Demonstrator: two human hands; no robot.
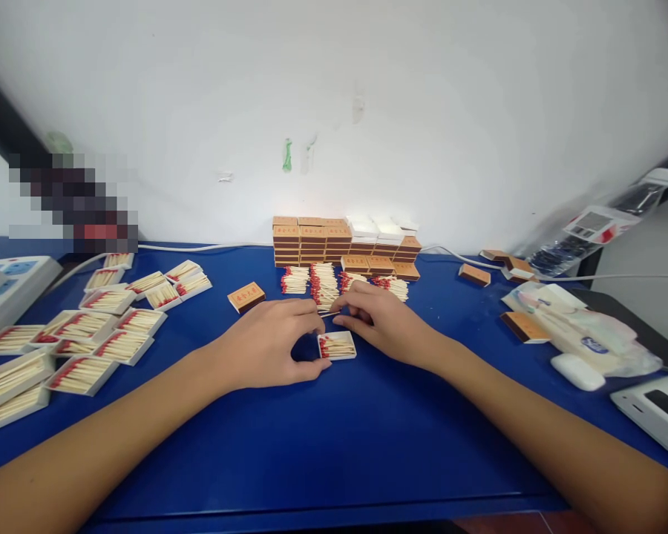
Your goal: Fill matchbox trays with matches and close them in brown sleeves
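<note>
A small white matchbox tray (337, 356) with red-headed matchsticks (339, 343) lies on the blue table in front of me. My left hand (272, 341) is curved around the tray's left end, thumb at the near corner and fingers at the far corner, steadying it. Just beyond the tray, my right hand (375, 319) pinches a matchstick (329, 314); whether there is more than one I cannot tell. Several piles of loose matchsticks (295, 280) lie behind my hands, partly hidden by the right one. A closed orange matchbox (246, 297) sits beyond my left hand.
Stacked matchboxes (312, 245) stand against the wall, some white ones on top. Many filled trays (111, 300) cover the left side, near a power strip (16, 289). At right are loose matchboxes (526, 326), a tissue pack (595, 345), a white case (577, 371) and a bottle (601, 222).
</note>
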